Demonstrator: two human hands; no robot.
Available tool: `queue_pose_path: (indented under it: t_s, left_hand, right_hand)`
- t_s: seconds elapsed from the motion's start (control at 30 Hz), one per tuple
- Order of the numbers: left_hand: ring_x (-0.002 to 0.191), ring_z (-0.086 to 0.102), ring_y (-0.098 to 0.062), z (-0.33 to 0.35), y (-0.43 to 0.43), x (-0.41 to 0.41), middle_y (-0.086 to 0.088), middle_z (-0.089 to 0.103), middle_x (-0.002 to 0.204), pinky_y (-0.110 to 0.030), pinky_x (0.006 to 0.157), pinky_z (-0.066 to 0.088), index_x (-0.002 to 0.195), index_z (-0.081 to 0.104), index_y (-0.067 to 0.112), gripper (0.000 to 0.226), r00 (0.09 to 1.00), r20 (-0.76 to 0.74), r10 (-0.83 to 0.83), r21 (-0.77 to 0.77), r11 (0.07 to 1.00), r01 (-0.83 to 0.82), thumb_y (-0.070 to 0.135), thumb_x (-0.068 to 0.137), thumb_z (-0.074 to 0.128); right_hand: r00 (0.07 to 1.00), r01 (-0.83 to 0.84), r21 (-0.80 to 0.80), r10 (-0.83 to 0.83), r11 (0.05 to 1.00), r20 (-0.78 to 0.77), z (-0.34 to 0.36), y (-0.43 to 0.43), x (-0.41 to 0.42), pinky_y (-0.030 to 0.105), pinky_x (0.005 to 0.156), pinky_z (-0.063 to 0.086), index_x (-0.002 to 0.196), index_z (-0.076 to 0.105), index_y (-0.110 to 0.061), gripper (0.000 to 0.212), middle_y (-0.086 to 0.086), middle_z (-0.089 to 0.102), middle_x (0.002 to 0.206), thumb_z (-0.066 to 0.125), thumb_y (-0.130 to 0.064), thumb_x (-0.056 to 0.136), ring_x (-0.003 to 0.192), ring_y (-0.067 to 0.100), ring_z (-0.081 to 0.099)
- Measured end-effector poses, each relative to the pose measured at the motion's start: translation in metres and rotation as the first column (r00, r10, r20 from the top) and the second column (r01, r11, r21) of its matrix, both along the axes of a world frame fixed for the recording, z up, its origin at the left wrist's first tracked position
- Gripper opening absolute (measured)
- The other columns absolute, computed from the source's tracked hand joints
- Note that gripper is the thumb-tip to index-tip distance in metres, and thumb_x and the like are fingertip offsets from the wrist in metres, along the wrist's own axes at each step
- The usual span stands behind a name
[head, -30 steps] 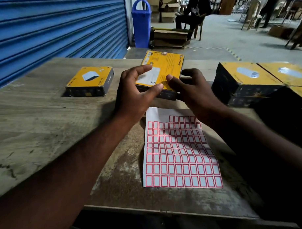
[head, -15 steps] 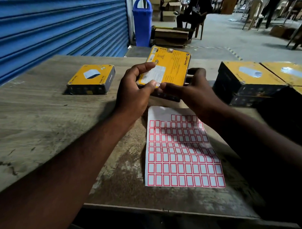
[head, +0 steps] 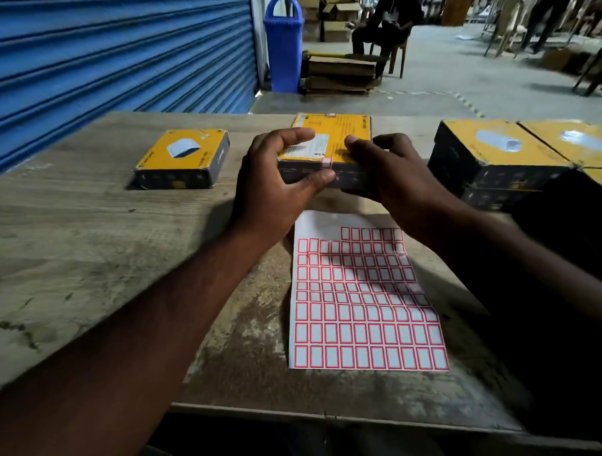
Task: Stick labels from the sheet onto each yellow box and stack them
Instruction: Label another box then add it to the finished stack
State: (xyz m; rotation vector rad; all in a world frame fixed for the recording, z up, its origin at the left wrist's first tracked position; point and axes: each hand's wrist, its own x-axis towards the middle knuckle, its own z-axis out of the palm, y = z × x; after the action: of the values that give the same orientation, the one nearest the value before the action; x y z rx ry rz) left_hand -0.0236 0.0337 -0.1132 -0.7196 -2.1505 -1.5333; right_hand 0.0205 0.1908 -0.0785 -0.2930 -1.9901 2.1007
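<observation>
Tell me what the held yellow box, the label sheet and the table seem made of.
Yellow box: likely printed cardboard, slight sheen; crisp folded edges. Label sheet: thin matte paper, red-bordered stickers; it lies slightly wavy. Table: wood or wood-look laminate, worn; grain streaks, scuffed pale patch.

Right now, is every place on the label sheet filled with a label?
No, the label sheet has a bare white area along its top left where no red-bordered labels sit.

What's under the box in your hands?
Just below the held box, bare table and the label sheet show. The left hand and right hand cover its lower edge, so whether it touches the table is hidden.
</observation>
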Motion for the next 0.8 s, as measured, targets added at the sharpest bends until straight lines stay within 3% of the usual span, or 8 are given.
queue_pose_path:
  t_s: [0.17, 0.27, 0.43, 0.63, 0.7, 0.8]
  left_hand:
    - [0.12, 0.057, -0.009, 0.0, -0.002, -0.003, 0.001, 0.06, 0.128, -0.036, 0.103, 0.048, 0.124, 0.064, 0.022, 0.054, 1.0, 0.025, 0.009, -0.004, 1.0, -0.009, 0.031, 0.072, 0.079]
    - [0.124, 0.053, -0.008, 0.001, -0.004, -0.004, 0.001, 0.057, 0.131, -0.034, 0.106, 0.046, 0.128, 0.062, 0.021, 0.055, 1.0, 0.022, -0.01, -0.044, 0.999, 0.011, 0.029, 0.077, 0.079]
    - [0.12, 0.056, -0.008, 0.002, -0.008, -0.005, 0.0, 0.056, 0.136, -0.02, 0.098, 0.049, 0.132, 0.059, 0.02, 0.058, 0.997, 0.045, -0.059, -0.046, 0.997, 0.061, 0.004, 0.079, 0.075]
    - [0.121, 0.056, -0.01, 0.0, -0.012, -0.01, 0.0, 0.053, 0.135, -0.021, 0.094, 0.053, 0.132, 0.059, 0.019, 0.067, 0.998, -0.002, -0.067, -0.057, 0.996, 0.067, -0.004, 0.072, 0.078]
    - [0.121, 0.057, -0.011, 0.002, -0.014, -0.012, -0.004, 0.054, 0.135, -0.018, 0.09, 0.053, 0.13, 0.059, 0.016, 0.064, 0.999, -0.019, -0.046, -0.005, 0.999, 0.046, -0.009, 0.074, 0.075]
    - [0.119, 0.06, -0.007, 0.008, -0.016, -0.013, -0.006, 0.059, 0.131, -0.014, 0.087, 0.052, 0.126, 0.059, 0.012, 0.052, 0.998, -0.055, 0.001, 0.08, 0.997, 0.004, -0.007, 0.08, 0.072]
  right_hand:
    - [0.994, -0.108, 0.185, 0.103, 0.977, 0.037, -0.002, 0.0, 0.004, 0.031, 0.083, 0.059, 0.123, 0.035, -0.017, 0.061, 0.003, 0.062, 0.115, 0.075, -0.039, 0.082, 0.098, 0.015, 0.069]
    - [0.994, -0.104, 0.327, 0.106, 0.939, 0.012, -0.006, 0.0, 0.005, 0.03, 0.085, 0.059, 0.129, 0.037, -0.011, 0.076, 0.0, 0.062, 0.116, 0.083, -0.036, 0.074, 0.102, 0.013, 0.067]
    - [0.992, -0.128, 0.307, 0.121, 0.943, 0.041, -0.005, 0.009, 0.002, 0.036, 0.088, 0.058, 0.119, 0.042, -0.017, 0.065, 0.007, 0.062, 0.12, 0.078, -0.042, 0.072, 0.102, 0.018, 0.069]
    - [0.98, -0.197, 0.275, 0.196, 0.941, 0.031, -0.001, 0.015, 0.001, 0.036, 0.096, 0.054, 0.131, 0.043, -0.008, 0.046, 0.009, 0.06, 0.127, 0.065, -0.02, 0.092, 0.113, 0.019, 0.063]
    - [0.977, -0.205, 0.289, 0.215, 0.935, -0.004, 0.0, 0.017, 0.0, 0.035, 0.099, 0.052, 0.136, 0.042, -0.008, 0.051, 0.008, 0.061, 0.129, 0.066, -0.012, 0.091, 0.118, 0.019, 0.061]
    - [0.969, -0.164, 0.438, 0.227, 0.884, -0.095, 0.0, 0.02, 0.001, 0.031, 0.108, 0.043, 0.145, 0.035, -0.016, 0.073, 0.001, 0.047, 0.148, 0.072, -0.005, 0.083, 0.138, 0.012, 0.042]
